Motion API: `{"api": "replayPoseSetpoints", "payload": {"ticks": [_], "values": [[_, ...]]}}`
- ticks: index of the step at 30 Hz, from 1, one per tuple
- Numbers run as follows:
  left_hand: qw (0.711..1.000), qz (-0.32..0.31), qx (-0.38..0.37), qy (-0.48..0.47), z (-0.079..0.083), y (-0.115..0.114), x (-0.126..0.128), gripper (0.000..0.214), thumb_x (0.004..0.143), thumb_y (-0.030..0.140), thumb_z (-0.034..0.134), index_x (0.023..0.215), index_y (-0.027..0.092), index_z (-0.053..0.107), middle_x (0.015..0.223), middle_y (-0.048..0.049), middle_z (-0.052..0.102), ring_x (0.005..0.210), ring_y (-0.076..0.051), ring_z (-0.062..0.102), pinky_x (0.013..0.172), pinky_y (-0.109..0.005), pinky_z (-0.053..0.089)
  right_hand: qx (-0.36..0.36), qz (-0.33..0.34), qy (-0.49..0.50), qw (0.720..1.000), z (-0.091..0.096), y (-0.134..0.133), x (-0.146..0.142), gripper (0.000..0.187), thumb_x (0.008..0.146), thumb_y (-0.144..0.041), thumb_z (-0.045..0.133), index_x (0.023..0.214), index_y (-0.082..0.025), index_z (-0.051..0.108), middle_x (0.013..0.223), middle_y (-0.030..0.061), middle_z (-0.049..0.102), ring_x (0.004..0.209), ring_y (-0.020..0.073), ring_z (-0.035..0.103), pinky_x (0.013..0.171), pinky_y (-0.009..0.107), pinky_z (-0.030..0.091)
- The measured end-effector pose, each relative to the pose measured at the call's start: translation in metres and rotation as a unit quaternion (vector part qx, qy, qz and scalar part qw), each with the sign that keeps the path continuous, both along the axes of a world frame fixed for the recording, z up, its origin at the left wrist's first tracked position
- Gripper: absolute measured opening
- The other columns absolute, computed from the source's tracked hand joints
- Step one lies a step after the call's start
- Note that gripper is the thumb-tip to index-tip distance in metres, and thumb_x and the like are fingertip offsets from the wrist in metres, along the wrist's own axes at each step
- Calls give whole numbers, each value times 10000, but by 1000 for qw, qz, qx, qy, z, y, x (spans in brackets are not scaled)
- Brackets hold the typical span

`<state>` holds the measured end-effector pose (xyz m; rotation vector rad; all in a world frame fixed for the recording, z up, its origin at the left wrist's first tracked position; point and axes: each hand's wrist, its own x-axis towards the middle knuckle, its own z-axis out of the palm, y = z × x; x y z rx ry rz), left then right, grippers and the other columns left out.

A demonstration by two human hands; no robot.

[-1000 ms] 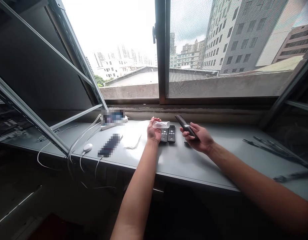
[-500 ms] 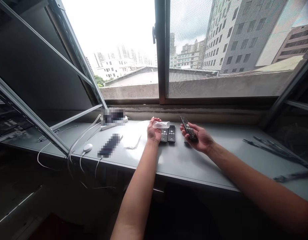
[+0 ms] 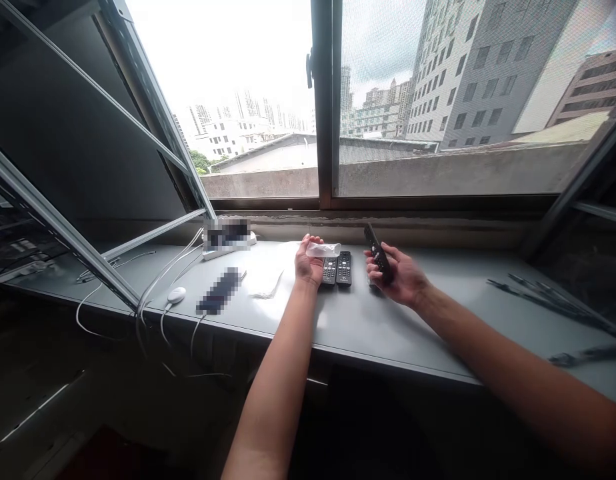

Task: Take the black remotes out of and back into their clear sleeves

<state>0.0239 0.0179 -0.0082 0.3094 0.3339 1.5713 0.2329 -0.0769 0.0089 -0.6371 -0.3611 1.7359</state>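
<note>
My left hand (image 3: 308,268) is palm up with its fingers curled round a translucent white plastic sleeve (image 3: 325,250), which points to the right. Two black remote controls lie side by side just right of that hand, one remote (image 3: 344,270) in plain sight and the other remote (image 3: 329,272) partly behind the hand. Above the table, my right hand (image 3: 407,277) grips another black remote control (image 3: 378,255), tilted with its top end up and to the left. Something small shows beneath my right hand, mostly hidden by it.
A pile of thin white sleeves or sheets (image 3: 266,281) lies on the grey table (image 3: 378,333) left of my hands. Further left are a blurred-out phone-like device (image 3: 219,292), a white puck on a cable (image 3: 176,295) and a white power strip (image 3: 215,253). Dark strips (image 3: 543,293) lie at right.
My right hand has turned the remote control more upright and rolled it, so its key face shows at a steeper angle. My left hand and the sleeve stay put.
</note>
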Motion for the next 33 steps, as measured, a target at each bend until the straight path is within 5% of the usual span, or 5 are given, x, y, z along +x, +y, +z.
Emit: {"api": "replayPoseSetpoints", "payload": {"ticks": [7, 16, 21, 27, 33], "values": [[1000, 2, 1, 1, 0, 1, 0, 49, 1010, 121, 712, 975, 142, 739, 935, -25, 760, 872, -110, 765, 945, -255, 628, -16, -18, -40, 999, 2, 0, 0, 137, 1097, -222, 603, 1231, -207, 625, 1114, 113, 775, 730, 148, 730, 473, 189, 633], [1000, -3, 4, 8, -3, 2, 0, 24, 1000, 132, 720, 996, 149, 737, 961, -31, 773, 869, -116, 768, 914, -255, 634, 52, 65, -7, 996, -2, -1, 2, 282, 1123, -310, 443, 1276, -206, 655, 808, 35, 618, 494, 122, 481, 346, 192, 471], [1000, 2, -2, 11, -1, 1, 0, 41, 992, 126, 719, 1007, 162, 734, 953, -28, 772, 870, -117, 767, 935, -263, 633, 50, 34, -23, 998, -1, -2, 0, 235, 1080, -352, 596, 1243, -207, 683, 840, 51, 644, 596, 154, 576, 415, 234, 557], [1000, -1, -6, 16, 1, -1, 0, 25, 994, 138, 723, 1006, 156, 733, 963, -32, 768, 868, -117, 764, 939, -257, 622, 20, 12, -55, 998, -3, -2, -3, 189, 1003, -120, 618, 1155, -190, 705, 931, 89, 713, 663, 166, 634, 512, 262, 636], [1000, 3, -13, 7, 1, 0, 1, 26, 991, 127, 719, 1002, 149, 727, 931, -29, 765, 836, -109, 759, 920, -250, 626, 108, -16, -169, 980, -9, -2, -6, 197, 958, -53, 713, 1056, -218, 757, 1076, 71, 800, 752, 152, 719, 598, 242, 662]]}}
